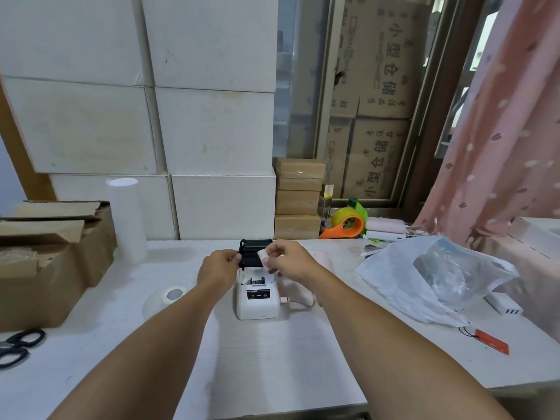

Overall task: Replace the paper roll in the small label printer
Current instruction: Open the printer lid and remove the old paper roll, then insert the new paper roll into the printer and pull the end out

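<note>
A small white label printer point(257, 301) stands in the middle of the white table, its black lid point(254, 251) swung up and open at the back. My right hand point(288, 259) holds a small white paper roll point(263, 256) just above the open paper bay. My left hand point(219, 263) pinches the left edge of the raised lid. The bay's inside is partly hidden by my hands.
An open cardboard box point(45, 268) and black scissors point(18, 347) lie at the left. A tall white roll point(125, 219) stands behind. A plastic bag point(433, 274), an orange tape dispenser point(345, 227) and a red tag point(491, 345) lie at the right. White boxes are stacked behind.
</note>
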`<state>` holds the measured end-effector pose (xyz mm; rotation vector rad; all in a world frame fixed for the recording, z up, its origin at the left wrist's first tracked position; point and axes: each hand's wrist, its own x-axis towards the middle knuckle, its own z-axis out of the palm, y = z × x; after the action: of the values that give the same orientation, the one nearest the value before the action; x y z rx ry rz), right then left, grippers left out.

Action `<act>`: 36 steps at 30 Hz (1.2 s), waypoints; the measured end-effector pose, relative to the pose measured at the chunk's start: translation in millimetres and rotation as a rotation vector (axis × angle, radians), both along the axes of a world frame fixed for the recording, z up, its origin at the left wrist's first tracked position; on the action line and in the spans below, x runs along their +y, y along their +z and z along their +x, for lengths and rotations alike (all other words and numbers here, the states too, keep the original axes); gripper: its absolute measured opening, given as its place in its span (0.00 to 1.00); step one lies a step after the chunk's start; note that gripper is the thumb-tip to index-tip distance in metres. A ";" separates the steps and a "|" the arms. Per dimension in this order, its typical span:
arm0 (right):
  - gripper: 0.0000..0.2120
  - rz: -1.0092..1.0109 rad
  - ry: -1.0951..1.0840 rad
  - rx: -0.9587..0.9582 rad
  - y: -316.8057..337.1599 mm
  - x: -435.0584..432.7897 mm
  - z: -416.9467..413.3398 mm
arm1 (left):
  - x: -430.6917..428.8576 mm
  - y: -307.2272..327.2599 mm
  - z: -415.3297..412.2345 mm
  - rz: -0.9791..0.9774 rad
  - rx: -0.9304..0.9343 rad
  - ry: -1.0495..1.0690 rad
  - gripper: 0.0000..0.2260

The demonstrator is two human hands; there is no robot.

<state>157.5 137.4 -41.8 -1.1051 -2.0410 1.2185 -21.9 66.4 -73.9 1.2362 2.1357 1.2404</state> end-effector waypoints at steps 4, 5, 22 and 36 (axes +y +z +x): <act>0.07 0.007 -0.110 0.122 4.4 2.9 20.3 | -1.4 0.4 1.6 -0.013 0.012 -0.001 0.12; 0.08 0.021 -0.157 0.136 5.4 3.9 25.3 | -1.6 0.6 2.3 -0.018 0.021 0.002 0.12; 0.13 0.210 -0.718 -0.523 -31.2 15.3 131.8 | -0.2 -2.7 8.4 -0.030 0.067 0.051 0.13; 0.09 0.188 -0.688 -0.575 -46.2 11.8 139.4 | 4.4 -6.0 8.0 -0.015 0.083 0.071 0.13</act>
<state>296.9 149.3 -88.0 -1.9948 -1.8142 0.3792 -13.9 70.9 -79.9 1.2363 2.2614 1.2199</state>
